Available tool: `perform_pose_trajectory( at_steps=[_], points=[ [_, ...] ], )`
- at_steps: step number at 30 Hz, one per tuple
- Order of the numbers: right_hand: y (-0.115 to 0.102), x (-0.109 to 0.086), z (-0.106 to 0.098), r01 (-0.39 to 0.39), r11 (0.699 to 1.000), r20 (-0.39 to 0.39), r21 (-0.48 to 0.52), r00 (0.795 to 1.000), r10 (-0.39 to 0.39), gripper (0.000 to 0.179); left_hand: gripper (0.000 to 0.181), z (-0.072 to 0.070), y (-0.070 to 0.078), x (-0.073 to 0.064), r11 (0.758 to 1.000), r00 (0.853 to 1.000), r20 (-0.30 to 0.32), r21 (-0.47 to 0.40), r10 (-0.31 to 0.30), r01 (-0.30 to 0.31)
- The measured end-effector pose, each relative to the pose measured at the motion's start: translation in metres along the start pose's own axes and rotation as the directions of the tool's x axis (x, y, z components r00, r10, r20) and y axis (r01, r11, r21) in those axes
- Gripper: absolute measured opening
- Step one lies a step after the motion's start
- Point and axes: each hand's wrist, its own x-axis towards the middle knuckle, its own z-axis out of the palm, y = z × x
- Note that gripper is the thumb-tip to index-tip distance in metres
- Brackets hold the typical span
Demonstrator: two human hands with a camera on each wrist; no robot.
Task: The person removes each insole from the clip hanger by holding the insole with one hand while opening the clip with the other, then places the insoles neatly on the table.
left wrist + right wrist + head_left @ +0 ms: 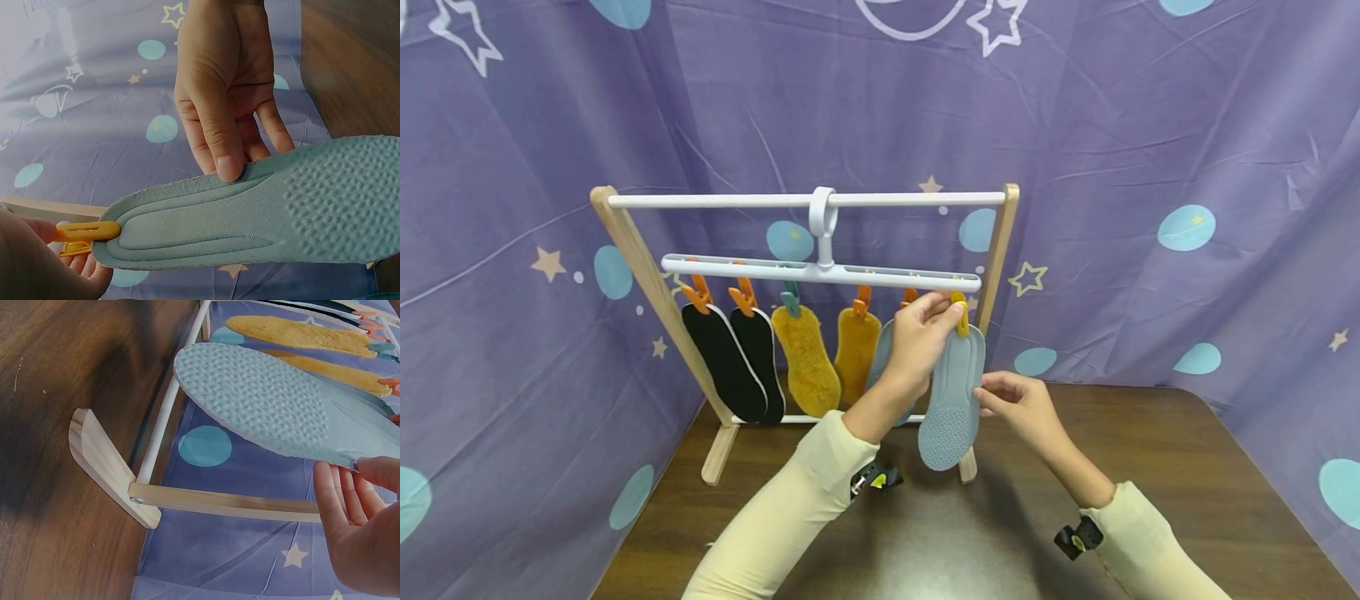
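A light blue-grey insole (953, 387) with a bumpy forefoot hangs heel-up at the right end of the white hanger (760, 268). The yellow clothespin (961, 315) bites its heel edge. My left hand (917, 342) pinches that clothespin between thumb and fingers, as the left wrist view also shows. Lower down, my right hand (1018, 402) holds the insole's right side edge between thumb and fingertips. Behind my left hand hangs another blue-grey insole (882, 354), partly hidden, from an orange clothespin (910, 296).
Two black insoles (722, 358) and two mustard fuzzy insoles (807, 362) hang farther left from orange and teal clothespins. The hanger hooks over the top bar (715, 201) of a wooden-sided rack (998, 250). This rack stands on a brown table (1120, 450) before a purple patterned curtain (1112, 167).
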Motion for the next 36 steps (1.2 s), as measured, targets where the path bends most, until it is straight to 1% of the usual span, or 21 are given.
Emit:
perform_pose_trajectory(
  at_steps=[5, 17, 25, 36],
  points=[
    [-0.0001, -0.0004, 0.0001, 0.005, 1.000, 0.002, 0.003, 1.000, -0.005, 0.023, 0.033, -0.0001, -0.0002, 0.0000, 1.000, 1.000, 0.007, 0.002, 0.007, -0.007],
    [0.0008, -0.0002, -0.0013, -0.014, 1.000, -0.007, -0.005, 1.000, 0.014, 0.024, 0.032, 0.0018, -0.0005, 0.0000, 1.000, 1.000, 0.009, 0.018, 0.022, -0.022],
    [-0.0008, -0.0001, -0.0017, 0.003, 1.000, -0.002, 0.005, 1.000, -0.003, 0.024, 0.032, 0.0041, -0.0018, 0.0015, 1.000, 1.000, 0.000, -0.004, 0.019, -0.019],
    [0.0004, 0.0008, -0.0014, 0.001, 1.000, -0.006, 0.005, 1.000, -0.001, 0.024, 0.033, 0.0056, -0.0013, 0.0008, 1.000, 1.000, -0.014, 0.000, 0.021, -0.021]
  ],
)
